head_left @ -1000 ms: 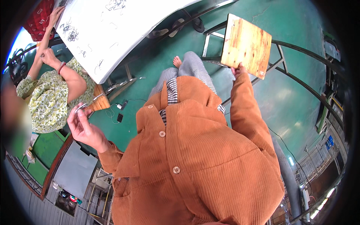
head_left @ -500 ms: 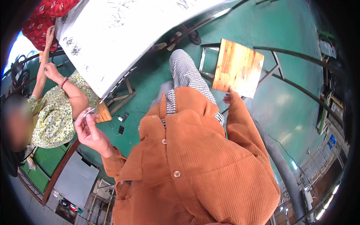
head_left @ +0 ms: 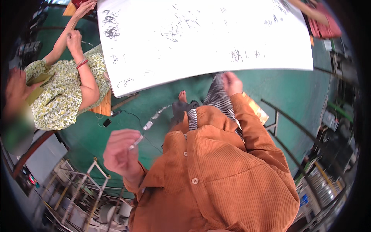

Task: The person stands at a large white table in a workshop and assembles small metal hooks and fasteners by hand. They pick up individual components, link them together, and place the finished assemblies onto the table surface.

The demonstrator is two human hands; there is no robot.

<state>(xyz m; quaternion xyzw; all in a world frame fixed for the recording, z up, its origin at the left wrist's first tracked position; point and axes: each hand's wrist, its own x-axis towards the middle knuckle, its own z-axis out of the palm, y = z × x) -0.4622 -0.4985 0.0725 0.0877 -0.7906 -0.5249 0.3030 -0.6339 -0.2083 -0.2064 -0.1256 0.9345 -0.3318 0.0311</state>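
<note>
Two hands are ours: our left hand (head_left: pixel 121 156) pinches a small thin metal piece (head_left: pixel 136 141) while the big white scribbled tabletop (head_left: pixel 201 36) has swung nearer, our closed right hand (head_left: pixel 232 83) now just beneath its edge.

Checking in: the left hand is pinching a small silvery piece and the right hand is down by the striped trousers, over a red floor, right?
Not quite: the floor is green, as the head view shows. The left hand does pinch a small silvery piece, and the right hand is by the striped trousers.
</note>
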